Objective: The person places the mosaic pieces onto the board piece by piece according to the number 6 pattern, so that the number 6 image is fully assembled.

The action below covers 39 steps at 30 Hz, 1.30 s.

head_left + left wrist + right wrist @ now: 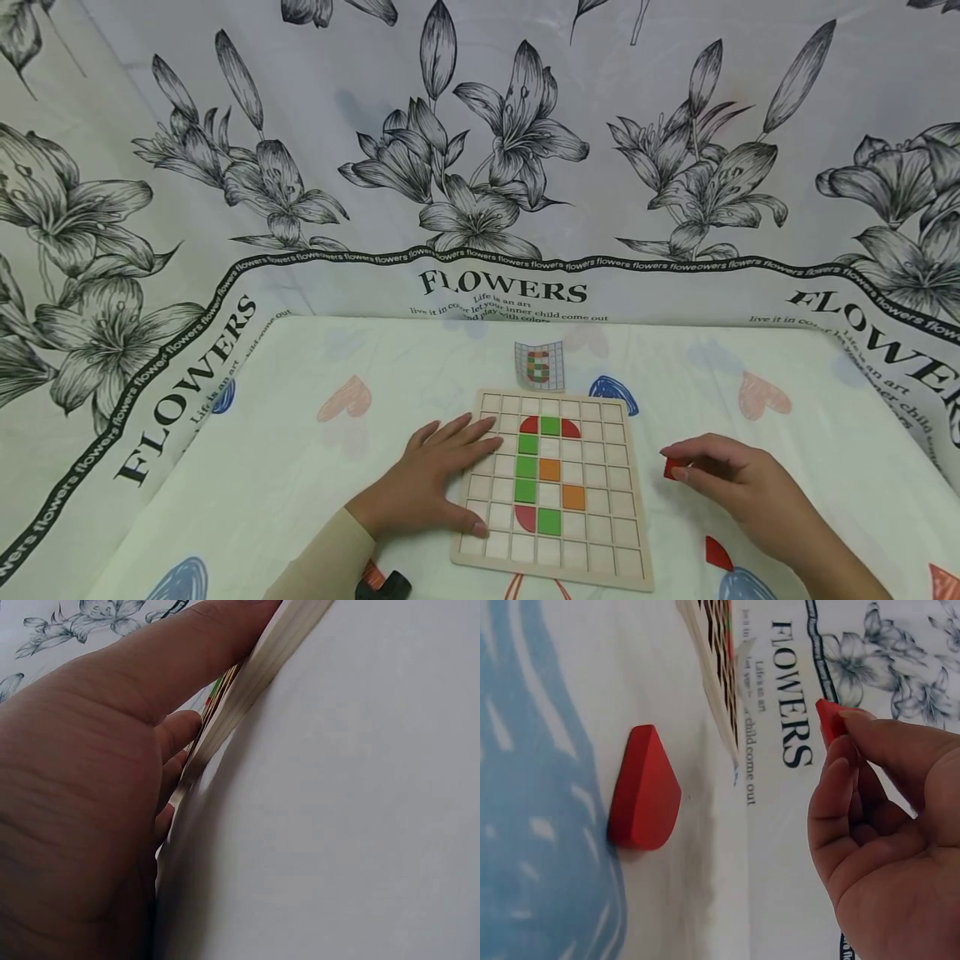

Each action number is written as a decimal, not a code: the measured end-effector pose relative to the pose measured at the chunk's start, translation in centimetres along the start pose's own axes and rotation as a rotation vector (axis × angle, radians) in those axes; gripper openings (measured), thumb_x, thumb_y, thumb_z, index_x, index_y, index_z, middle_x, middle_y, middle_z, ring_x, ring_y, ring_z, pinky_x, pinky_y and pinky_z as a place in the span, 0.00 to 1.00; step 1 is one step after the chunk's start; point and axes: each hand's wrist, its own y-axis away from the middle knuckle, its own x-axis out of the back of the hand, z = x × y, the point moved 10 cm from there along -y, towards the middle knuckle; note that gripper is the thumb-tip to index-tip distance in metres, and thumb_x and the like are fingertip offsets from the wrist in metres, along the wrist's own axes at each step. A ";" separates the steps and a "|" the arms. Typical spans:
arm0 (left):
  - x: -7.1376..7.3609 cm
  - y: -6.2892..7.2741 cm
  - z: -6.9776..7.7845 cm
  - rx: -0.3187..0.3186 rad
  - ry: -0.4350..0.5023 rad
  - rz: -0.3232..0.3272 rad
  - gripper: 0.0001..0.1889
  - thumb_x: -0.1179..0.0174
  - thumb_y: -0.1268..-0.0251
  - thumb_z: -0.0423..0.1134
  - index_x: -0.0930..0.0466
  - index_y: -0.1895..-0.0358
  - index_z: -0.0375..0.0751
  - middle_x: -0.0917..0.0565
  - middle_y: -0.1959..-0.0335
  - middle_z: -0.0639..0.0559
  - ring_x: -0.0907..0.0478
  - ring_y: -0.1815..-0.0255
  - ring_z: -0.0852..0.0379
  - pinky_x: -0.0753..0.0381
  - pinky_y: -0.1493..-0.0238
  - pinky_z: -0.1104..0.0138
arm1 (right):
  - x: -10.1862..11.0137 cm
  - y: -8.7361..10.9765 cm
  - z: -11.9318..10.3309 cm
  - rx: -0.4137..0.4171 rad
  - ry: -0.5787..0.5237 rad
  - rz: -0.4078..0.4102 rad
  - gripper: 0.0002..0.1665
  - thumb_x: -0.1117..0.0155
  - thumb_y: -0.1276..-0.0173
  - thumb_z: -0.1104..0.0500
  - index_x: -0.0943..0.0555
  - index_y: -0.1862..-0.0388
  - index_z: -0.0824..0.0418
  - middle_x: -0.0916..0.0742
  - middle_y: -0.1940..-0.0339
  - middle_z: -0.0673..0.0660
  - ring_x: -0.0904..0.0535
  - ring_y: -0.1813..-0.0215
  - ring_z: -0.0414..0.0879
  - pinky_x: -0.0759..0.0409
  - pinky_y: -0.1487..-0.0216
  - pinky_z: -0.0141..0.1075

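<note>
A wooden grid board lies on the table, with green, orange and red tiles set in some of its cells. My left hand rests spread on the board's left edge, the thumb near the lower corner; in the left wrist view its thumb touches the board's rim. Right of the board, my right hand pinches a small red tile between thumb and fingers, held above the cloth. Another red quarter-round tile lies on the cloth below that hand.
Behind the board stands a small pattern card showing a coloured grid figure. A white cloth with printed hearts covers the table, and a flower-printed curtain hangs behind. A black and orange object sits by the left sleeve.
</note>
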 end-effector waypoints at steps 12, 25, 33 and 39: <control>0.0 0.0 0.0 -0.005 -0.013 0.005 0.59 0.28 0.48 0.80 0.38 0.12 0.65 0.49 0.11 0.68 0.61 0.10 0.55 0.63 0.18 0.40 | -1.7 -1.7 -2.9 0.069 -0.099 -0.011 0.11 0.26 0.24 0.63 0.11 0.45 0.62 0.09 0.54 0.49 0.12 0.55 0.46 0.13 0.52 0.33; 0.0 0.0 0.0 -0.007 -0.014 0.001 0.59 0.28 0.48 0.79 0.38 0.12 0.64 0.48 0.11 0.68 0.60 0.10 0.55 0.62 0.18 0.39 | -4.6 -3.6 -5.9 0.077 -0.170 -0.056 0.11 0.25 0.24 0.61 0.11 0.47 0.62 0.09 0.55 0.50 0.12 0.53 0.50 0.13 0.49 0.36; 0.2 -0.1 0.0 -0.003 -0.020 0.001 0.59 0.27 0.48 0.79 0.38 0.12 0.63 0.49 0.11 0.67 0.61 0.10 0.55 0.62 0.18 0.40 | -6.2 -4.8 -6.1 0.038 -0.190 -0.077 0.11 0.24 0.25 0.60 0.11 0.47 0.62 0.09 0.54 0.52 0.12 0.53 0.52 0.14 0.49 0.37; 0.0 0.0 -0.2 -0.006 -0.010 0.002 0.59 0.28 0.48 0.80 0.38 0.12 0.65 0.49 0.11 0.68 0.61 0.10 0.55 0.62 0.19 0.38 | -8.1 -5.1 -5.2 -0.019 -0.211 -0.110 0.09 0.24 0.25 0.61 0.10 0.48 0.61 0.09 0.54 0.51 0.16 0.54 0.50 0.16 0.51 0.35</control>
